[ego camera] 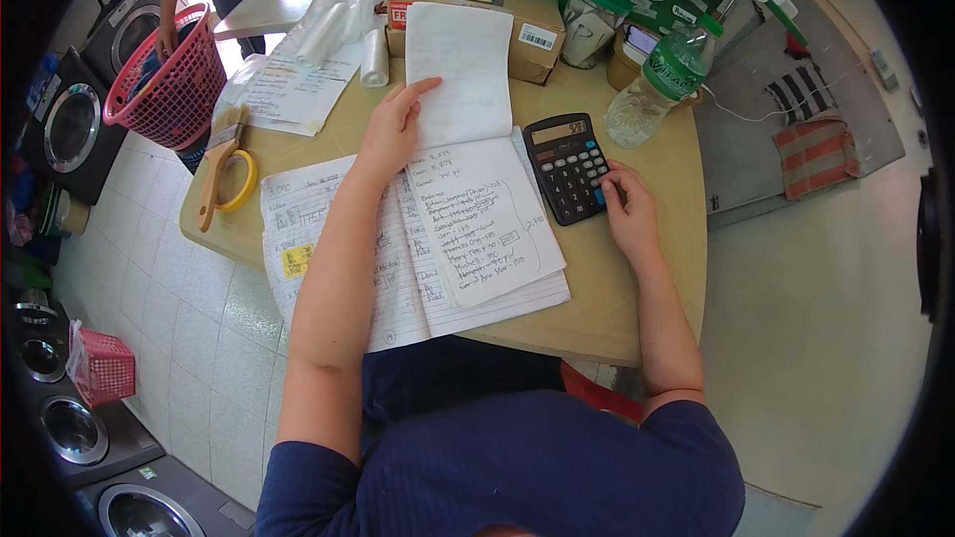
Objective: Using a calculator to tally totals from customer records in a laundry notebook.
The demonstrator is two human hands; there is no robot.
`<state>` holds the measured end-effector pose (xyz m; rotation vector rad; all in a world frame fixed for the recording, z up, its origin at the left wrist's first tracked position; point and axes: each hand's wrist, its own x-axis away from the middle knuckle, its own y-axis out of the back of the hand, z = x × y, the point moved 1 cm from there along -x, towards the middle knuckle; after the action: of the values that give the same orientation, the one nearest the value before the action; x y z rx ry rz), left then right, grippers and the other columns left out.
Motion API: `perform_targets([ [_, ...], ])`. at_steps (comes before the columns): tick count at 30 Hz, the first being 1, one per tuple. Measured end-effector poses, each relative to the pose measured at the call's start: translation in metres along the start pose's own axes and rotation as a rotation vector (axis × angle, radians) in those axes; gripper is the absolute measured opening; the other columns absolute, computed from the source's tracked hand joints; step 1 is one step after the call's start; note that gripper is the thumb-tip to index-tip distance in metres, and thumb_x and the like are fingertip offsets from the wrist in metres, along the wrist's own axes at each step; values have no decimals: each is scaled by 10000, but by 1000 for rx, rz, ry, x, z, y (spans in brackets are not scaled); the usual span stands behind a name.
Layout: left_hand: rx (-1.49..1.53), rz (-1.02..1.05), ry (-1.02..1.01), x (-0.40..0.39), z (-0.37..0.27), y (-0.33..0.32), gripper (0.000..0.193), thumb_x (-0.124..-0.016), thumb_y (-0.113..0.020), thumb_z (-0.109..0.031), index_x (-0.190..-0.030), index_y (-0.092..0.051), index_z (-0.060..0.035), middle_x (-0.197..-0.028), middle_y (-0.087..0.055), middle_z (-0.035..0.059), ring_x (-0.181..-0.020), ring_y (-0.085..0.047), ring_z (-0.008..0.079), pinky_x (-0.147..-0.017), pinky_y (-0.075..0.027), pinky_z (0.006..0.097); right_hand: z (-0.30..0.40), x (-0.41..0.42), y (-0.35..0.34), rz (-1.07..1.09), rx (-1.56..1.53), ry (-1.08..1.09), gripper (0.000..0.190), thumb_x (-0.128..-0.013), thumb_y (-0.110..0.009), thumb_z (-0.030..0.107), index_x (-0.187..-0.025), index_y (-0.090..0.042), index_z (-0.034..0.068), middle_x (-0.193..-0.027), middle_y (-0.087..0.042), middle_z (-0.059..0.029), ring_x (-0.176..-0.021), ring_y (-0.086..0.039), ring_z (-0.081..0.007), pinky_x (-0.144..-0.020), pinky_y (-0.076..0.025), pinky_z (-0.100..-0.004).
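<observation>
My left hand (395,123) lies on a small notepad with its index finger extended over the flipped-up blank page (466,82). Below it, the notepad's handwritten page (485,231) rests on an open lined notebook (328,194), which bears a yellow sticky note (297,261). To the right, a black desk calculator (565,171) lies slightly tilted on the table. My right hand (628,201) is at the calculator's right edge, thumb and fingers at its lower right keys; whether it grips the calculator is not clear.
Around the table's (634,298) back stand a cardboard box (537,11), a lidded jar (593,22) and a plastic bottle (653,89). A paintbrush (216,171) and yellow tape roll (250,194) lie left. Beyond, a person holds a hand in a pink laundry basket (175,104) near washing machines (72,127).
</observation>
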<state>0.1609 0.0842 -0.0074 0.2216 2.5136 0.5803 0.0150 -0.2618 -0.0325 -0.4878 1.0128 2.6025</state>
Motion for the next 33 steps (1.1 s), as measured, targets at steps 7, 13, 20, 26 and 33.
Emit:
perform_targets([
  [7,-10,-5,-13,-1,2,0,400,-978,-472,42,-1314,-645,-90,-1189,-660,134,-1039,-617,269,-950,-475,320,3,0,-1,3,-3,-21,109,-973,-628,92,-1005,-654,-9,-1252,-649,-206,-1130,-639,-322,-926,-502,-362],
  [13,-8,-17,-20,-1,3,-1,433,-959,-451,67,-1304,-646,-107,-1063,-628,143,-937,-611,293,-896,-493,355,16,1,0,-26,81,34,130,-951,-670,119,-1015,-664,6,-1318,-615,-196,-1193,-601,-343,-965,-485,-390],
  [20,-25,-19,-31,-1,6,-3,434,-956,-452,68,-1302,-647,-106,-1048,-627,145,-931,-606,292,-892,-492,359,77,13,-6,207,50,460,359,-842,-810,260,-1117,-678,71,-1378,-585,-145,-1321,-526,-347,-1164,-321,-518],
  [26,-41,-25,-46,-1,7,-3,423,-961,-445,62,-1298,-645,-99,-1105,-640,158,-990,-625,309,-915,-493,363,102,27,-17,522,69,499,572,-745,-863,341,-1215,-652,91,-1403,-580,-107,-1370,-494,-316,-1212,-204,-589],
  [33,-16,-17,-28,-1,5,-3,415,-967,-450,52,-1300,-644,-103,-1085,-634,155,-964,-619,302,-904,-489,360,97,27,-18,637,124,521,576,-794,-831,343,-1266,-627,82,-1429,-550,-122,-1380,-468,-331,-1180,-236,-625],
])
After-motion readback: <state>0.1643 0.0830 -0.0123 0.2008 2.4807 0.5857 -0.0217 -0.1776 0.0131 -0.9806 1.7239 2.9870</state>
